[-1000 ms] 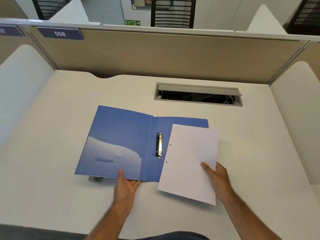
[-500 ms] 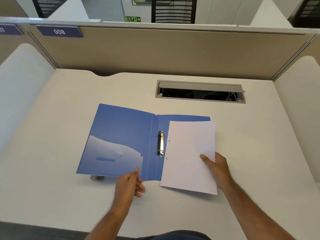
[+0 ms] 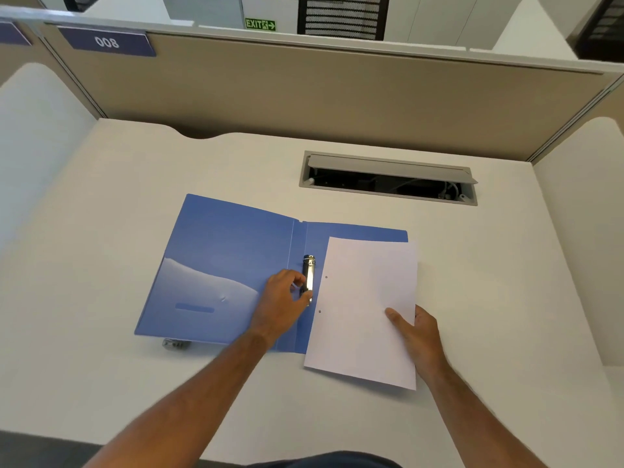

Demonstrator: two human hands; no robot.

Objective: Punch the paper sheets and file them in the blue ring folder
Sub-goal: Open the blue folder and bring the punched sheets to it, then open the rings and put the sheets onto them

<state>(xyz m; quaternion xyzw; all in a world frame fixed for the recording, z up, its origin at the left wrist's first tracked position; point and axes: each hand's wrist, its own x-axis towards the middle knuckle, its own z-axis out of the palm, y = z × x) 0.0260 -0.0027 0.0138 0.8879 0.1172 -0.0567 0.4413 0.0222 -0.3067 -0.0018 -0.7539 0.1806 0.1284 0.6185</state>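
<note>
Right hand (image 3: pixel 417 332) at the near right, thumb on top of the paper sheets (image 3: pixel 366 310) and fingers beneath, pinching the right edge. Sheets white, 2 punched holes along the left margin, lying over the right flap of the blue ring folder (image 3: pixel 229 265), near edge overhanging onto the desk (image 3: pixel 101 383). Left hand (image 3: pixel 282 304) on the folder beside the spine, fingers curled around the lower end of the metal ring mechanism (image 3: pixel 308 276). Folder open flat, clear pocket on the left inner flap, contents not discernible. Small metallic object (image 3: pixel 174 343) partly hidden under the folder's near edge. Farther back, recessed cable tray (image 3: pixel 388 179) with lid raised, cables inside. Beyond, partition with plate marked 008 (image 3: pixel 107 42).
</note>
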